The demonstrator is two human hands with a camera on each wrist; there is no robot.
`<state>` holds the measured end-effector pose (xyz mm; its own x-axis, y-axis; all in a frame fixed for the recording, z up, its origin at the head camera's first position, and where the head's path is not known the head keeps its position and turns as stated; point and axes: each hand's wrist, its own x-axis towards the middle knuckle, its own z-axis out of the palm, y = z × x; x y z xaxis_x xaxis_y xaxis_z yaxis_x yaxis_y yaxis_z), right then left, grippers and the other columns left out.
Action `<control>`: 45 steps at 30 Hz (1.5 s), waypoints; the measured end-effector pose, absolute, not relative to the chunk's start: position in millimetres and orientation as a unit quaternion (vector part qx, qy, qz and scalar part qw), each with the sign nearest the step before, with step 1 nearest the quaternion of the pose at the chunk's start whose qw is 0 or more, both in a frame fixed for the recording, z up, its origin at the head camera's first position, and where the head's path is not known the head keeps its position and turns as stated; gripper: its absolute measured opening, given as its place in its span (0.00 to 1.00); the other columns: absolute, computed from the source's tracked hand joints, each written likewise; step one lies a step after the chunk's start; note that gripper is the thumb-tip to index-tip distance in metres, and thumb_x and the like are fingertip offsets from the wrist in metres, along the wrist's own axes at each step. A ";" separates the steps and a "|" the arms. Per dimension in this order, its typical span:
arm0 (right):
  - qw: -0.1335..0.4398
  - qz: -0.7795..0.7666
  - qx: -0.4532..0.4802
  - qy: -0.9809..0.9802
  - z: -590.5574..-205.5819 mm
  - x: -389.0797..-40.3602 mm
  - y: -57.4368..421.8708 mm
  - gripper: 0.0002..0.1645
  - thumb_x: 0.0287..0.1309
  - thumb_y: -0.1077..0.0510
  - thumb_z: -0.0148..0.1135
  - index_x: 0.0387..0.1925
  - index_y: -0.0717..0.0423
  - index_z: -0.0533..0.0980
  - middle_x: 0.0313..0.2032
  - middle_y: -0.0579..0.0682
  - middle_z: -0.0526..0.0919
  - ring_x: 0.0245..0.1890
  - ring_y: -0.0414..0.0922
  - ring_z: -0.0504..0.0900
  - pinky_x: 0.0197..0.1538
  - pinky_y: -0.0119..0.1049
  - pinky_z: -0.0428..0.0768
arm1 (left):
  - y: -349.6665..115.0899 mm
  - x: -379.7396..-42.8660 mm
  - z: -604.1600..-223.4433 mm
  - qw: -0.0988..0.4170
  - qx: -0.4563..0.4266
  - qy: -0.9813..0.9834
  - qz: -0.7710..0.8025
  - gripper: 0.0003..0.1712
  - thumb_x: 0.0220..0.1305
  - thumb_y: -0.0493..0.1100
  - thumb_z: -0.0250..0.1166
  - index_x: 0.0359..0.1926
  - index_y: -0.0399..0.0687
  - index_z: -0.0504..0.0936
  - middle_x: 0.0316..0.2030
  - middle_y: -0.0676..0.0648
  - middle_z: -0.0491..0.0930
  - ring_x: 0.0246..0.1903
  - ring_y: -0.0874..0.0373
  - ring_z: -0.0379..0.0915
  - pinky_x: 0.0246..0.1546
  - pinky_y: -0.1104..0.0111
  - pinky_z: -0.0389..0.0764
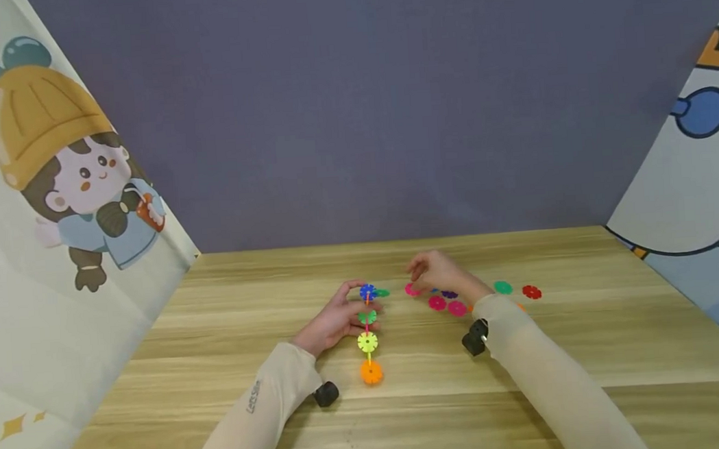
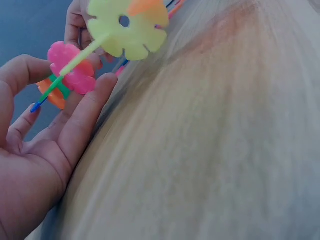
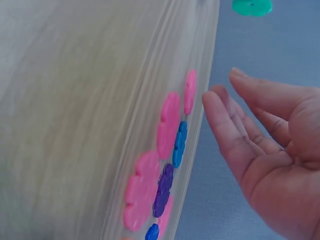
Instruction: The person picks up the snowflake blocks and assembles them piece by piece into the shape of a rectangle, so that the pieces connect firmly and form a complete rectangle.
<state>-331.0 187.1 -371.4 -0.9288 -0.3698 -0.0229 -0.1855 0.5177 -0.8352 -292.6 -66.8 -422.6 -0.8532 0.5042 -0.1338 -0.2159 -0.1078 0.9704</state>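
The left hand [image 1: 336, 321] grasps the chain [image 1: 367, 318], exact contact hard to see. It should feel light and stiff, yet may pop apart if bent; pinch its yellow disc [image 1: 367, 345]. The right hand [image 1: 439, 274], loosely bent and holding nothing, hovers near loose discs [image 1: 437, 303] on the bench [image 1: 430, 371].

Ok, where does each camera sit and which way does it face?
Head: on the head, facing forward and down at the table; left hand, right hand, sleeved forearms show.
Left wrist: on that wrist, facing the left hand and disc chain; part of the right hand shows.
Right wrist: on that wrist, facing loose discs; the right hand shows.
Shared: head and left wrist both show the disc chain.
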 end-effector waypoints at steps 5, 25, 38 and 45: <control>0.100 -0.437 -0.159 0.880 -371.9 -330.7 187.7 0.23 0.47 0.77 0.66 0.49 0.77 0.76 0.37 0.64 0.82 0.29 0.49 0.84 0.32 0.42 0.87 | -66.5 -291.5 -422.7 0.235 0.119 0.615 0.743 0.33 0.66 0.29 0.52 0.68 0.45 0.51 0.58 0.26 0.73 0.30 0.53 0.84 0.40 0.57 0.87; 0.147 -0.374 -0.098 0.910 -378.3 -332.3 183.5 0.17 0.49 0.74 0.69 0.44 0.74 0.80 0.32 0.57 0.83 0.20 0.43 0.82 0.27 0.36 0.86 | -68.2 -290.9 -422.4 0.254 0.098 0.606 0.748 0.30 0.76 0.39 0.53 0.74 0.40 0.57 0.61 0.31 0.74 0.33 0.53 0.85 0.42 0.54 0.87; 0.133 -0.337 -0.096 0.927 -375.1 -331.9 179.1 0.15 0.42 0.74 0.66 0.37 0.69 0.83 0.20 0.54 0.83 0.15 0.42 0.79 0.21 0.35 0.82 | -68.4 -293.1 -420.1 0.264 0.094 0.623 0.730 0.25 0.80 0.46 0.48 0.71 0.41 0.60 0.59 0.34 0.76 0.33 0.51 0.86 0.39 0.52 0.87; 0.128 -0.369 -0.094 0.916 -374.7 -329.4 179.0 0.12 0.43 0.75 0.68 0.33 0.68 0.78 0.21 0.56 0.82 0.17 0.44 0.80 0.22 0.36 0.83 | -66.1 -292.7 -417.6 0.264 0.078 0.626 0.730 0.20 0.79 0.45 0.50 0.65 0.41 0.66 0.56 0.36 0.79 0.38 0.48 0.85 0.37 0.51 0.87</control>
